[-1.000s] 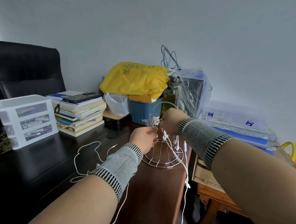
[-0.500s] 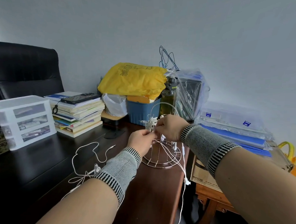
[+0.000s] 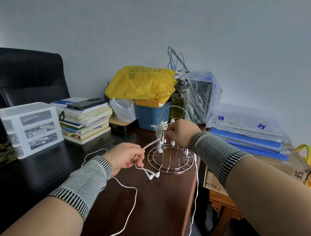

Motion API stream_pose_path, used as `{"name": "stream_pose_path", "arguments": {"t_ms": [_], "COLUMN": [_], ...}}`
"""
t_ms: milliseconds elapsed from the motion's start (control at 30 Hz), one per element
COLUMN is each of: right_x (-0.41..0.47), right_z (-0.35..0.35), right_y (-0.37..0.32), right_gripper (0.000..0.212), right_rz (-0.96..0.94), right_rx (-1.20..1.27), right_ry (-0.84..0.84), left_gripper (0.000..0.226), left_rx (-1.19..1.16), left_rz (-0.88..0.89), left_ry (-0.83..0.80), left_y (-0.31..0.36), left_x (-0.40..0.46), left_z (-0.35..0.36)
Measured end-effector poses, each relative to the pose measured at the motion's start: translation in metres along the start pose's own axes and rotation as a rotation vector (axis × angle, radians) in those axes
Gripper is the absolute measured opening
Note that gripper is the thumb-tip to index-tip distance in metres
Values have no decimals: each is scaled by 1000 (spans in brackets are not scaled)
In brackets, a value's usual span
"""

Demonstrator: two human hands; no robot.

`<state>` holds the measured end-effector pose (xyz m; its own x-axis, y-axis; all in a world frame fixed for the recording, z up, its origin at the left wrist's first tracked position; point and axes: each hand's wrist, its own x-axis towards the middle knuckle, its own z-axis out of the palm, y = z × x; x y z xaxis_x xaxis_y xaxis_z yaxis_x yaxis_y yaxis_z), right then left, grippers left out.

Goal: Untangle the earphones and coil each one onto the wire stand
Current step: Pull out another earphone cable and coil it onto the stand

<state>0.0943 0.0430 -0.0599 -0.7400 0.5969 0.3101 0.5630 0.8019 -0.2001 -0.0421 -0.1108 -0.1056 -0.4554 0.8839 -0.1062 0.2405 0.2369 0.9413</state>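
Two hands worked at the wire stand [image 3: 170, 153], which stood near the right edge of the dark desk [image 3: 157, 206], toward its far end; the left hand [image 3: 126, 156] was curled round a white earphone cable [image 3: 151, 145], and a pair of earbuds [image 3: 153, 176] hung just below its fingers, close to the stand's ring base; from that hand the cable ran taut up to the stand's top, where a bundle of wound cable [image 3: 159, 131] already sat; the right hand [image 3: 181, 133] was at that top, fingers bent in and seemingly pinching the cable against the wire, though the exact grip was hidden; a loose run of cable [image 3: 129, 201] trailed back across the desk toward the near edge, and another strand [image 3: 195, 198] hung off the right edge. The step in hand looked like coiling one earphone onto the stand; the next move would call for feeding slack from the left hand while the right kept the turns pinned, minding the dangling buds lest they snag the base.
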Motion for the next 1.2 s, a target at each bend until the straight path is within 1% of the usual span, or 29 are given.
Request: {"name": "stream_pose_path", "arguments": {"t_ms": [67,133,167,233,267,300,333,367,433,533,600,667,733,767,833,900,1000,1100,1167,1200], "right_x": [0,0,-1,-6,-10,-15,-21,-27,-41,-60,-70,-79,-84,-85,-86,-87,-97,-116,-127,-130], "right_z": [0,0,-1,-6,-10,-12,-14,-15,-12,3,15,25,31,33,36,39,41,39,37,35], "right_y": [1,4,7,9,10,11,12,12,11,9,9,11,14,15,16,19,37,66,87,95], "right_gripper": [29,27,25,17,17,18,19,18,18,16,15,16,17,17,19,25,20,14,15,16], "right_rz": [55,154,224,376,420,431,416,383,298,193,108,51,48,53,79,134,308,477,585,640], "right_rx": [89,322,512,1021,1239,1378,1436,1433,1315,1047,818,680,692,707,722,764,949,1070,1102,1104], "right_ry": [48,93,121,197,234,259,268,263,198,22,-100,-166,-176,-171,-167,-192,-264,-334,-308,-258], "left_gripper": [29,25,24,21,20,19,18,17,17,19,19,22,29,30,26,24,28,29,30,30], "left_rx": [-41,-84,-96,-108,-112,-120,-133,-143,-148,-188,-233,-293,-331,-307,-178,-83,-80,-94,-89,-75], "left_rz": [9,10,11,16,20,23,23,20,6,-33,-58,-61,-56,-44,9,44,14,-10,-17,-19], "left_ry": [32,46,41,26,21,16,8,-1,-20,-26,-8,-4,-23,-34,-29,35,175,237,261,266], "left_y": [-3,-4,-5,-4,-4,-4,-4,-3,-2,0,2,4,7,8,6,4,-1,-7,-10,-12], "left_x": [-2,-2,-1,0,2,3,4,5,8,11,13,11,6,4,4,7,13,19,24,26], "left_z": [-5,-2,1,9,13,18,23,28,40,58,67,74,79,80,80,79,72,66,63,62]}}
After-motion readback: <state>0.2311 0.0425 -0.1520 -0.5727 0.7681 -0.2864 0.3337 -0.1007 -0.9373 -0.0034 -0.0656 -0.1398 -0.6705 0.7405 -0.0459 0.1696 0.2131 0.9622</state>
